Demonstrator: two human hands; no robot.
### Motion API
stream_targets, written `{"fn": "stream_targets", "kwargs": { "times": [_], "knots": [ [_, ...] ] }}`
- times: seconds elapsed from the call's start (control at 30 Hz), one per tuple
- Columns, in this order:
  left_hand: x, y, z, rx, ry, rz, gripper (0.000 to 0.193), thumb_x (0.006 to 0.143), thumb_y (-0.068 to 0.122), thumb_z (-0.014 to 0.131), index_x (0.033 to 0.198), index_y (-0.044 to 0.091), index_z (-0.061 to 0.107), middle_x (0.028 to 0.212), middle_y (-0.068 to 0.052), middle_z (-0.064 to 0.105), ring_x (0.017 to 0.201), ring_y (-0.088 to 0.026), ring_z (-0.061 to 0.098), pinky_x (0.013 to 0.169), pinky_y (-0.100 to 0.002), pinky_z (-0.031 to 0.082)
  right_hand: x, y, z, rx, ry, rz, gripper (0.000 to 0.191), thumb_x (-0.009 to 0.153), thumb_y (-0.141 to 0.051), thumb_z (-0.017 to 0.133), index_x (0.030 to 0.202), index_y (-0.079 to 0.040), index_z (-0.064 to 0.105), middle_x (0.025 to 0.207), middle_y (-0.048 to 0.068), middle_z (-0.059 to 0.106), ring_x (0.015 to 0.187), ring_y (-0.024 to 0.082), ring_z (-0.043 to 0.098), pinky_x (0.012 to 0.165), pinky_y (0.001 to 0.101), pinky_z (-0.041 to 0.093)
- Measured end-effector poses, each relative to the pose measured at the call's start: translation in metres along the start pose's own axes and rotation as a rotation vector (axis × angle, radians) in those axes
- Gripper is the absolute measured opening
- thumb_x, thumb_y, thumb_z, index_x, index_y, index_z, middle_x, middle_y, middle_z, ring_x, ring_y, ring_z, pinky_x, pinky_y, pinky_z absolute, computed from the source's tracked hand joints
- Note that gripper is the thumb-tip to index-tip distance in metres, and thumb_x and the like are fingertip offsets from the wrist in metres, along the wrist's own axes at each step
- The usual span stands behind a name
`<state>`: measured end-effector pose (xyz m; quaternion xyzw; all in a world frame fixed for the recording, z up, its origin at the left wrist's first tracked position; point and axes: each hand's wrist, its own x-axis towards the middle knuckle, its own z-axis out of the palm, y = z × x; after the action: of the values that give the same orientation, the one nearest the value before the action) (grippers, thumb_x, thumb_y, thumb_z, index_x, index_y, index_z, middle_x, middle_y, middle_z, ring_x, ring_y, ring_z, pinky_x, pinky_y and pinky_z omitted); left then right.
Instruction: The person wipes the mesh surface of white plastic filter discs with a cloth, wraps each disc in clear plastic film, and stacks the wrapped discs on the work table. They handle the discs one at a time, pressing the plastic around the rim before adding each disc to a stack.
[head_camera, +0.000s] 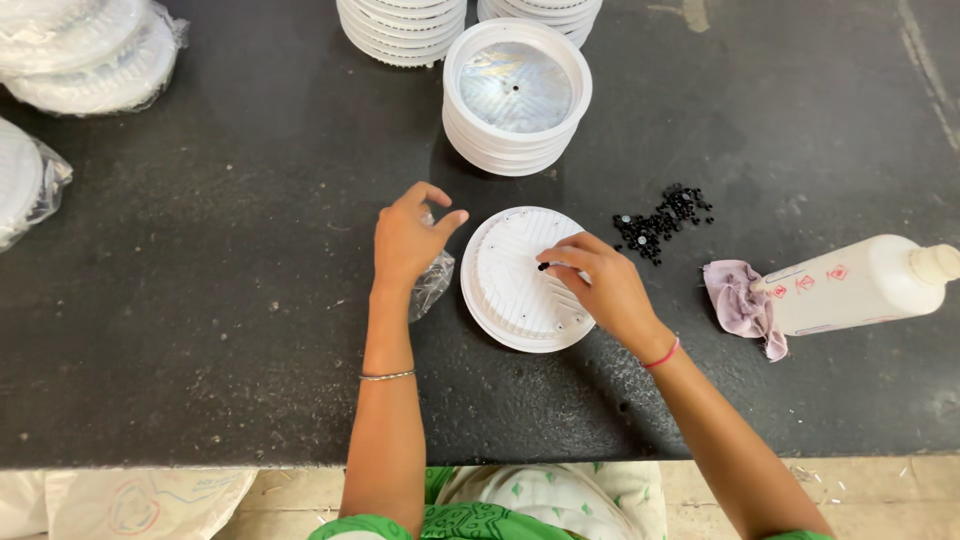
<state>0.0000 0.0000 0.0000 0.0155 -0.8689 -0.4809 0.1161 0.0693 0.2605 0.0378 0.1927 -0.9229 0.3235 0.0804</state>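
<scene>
A round white ribbed plastic disc (520, 285) lies flat on the black table (220, 300) in front of me. My right hand (600, 285) rests over its right side, fingertips pinched on a small black piece (544, 266) held just above the disc's centre. My left hand (408, 240) hovers left of the disc with its fingers loosely curled, over a crumpled clear plastic bag (432, 285); whether it grips the bag I cannot tell.
A pile of small black pieces (662, 222) lies right of the disc. Beyond it a pink cloth (738, 305) and a white plastic bottle (860, 285) lie on their side. Stacks of white discs (516, 95) stand behind, and bagged ones (90, 50) at far left.
</scene>
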Motion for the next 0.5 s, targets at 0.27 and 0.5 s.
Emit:
{"fn": "stream_targets", "kwargs": {
  "times": [0.27,0.5],
  "knots": [
    [-0.003,0.002,0.015,0.030,-0.049,-0.068,0.030,0.078,0.029,0.086,0.099,0.014,0.070,0.064,-0.003,0.060,0.060,-0.021,0.063,0.060,-0.039,0.050,-0.001,0.001,-0.009,-0.172,-0.056,-0.025,0.020,0.088,-0.014,0.072,0.107,-0.016,0.077,0.110,0.002,0.071,0.089,0.025,0.070,0.074,0.0373,0.055],
    [0.005,0.005,0.018,0.024,-0.026,-0.042,0.029,0.078,0.029,0.086,0.097,0.014,0.071,0.066,-0.002,0.062,0.062,-0.020,0.064,0.061,-0.038,0.050,0.006,0.001,-0.016,-0.211,-0.055,-0.074,0.019,0.090,-0.014,0.070,0.108,-0.015,0.077,0.111,0.003,0.071,0.092,0.027,0.070,0.075,0.0383,0.055]
  ]
}}
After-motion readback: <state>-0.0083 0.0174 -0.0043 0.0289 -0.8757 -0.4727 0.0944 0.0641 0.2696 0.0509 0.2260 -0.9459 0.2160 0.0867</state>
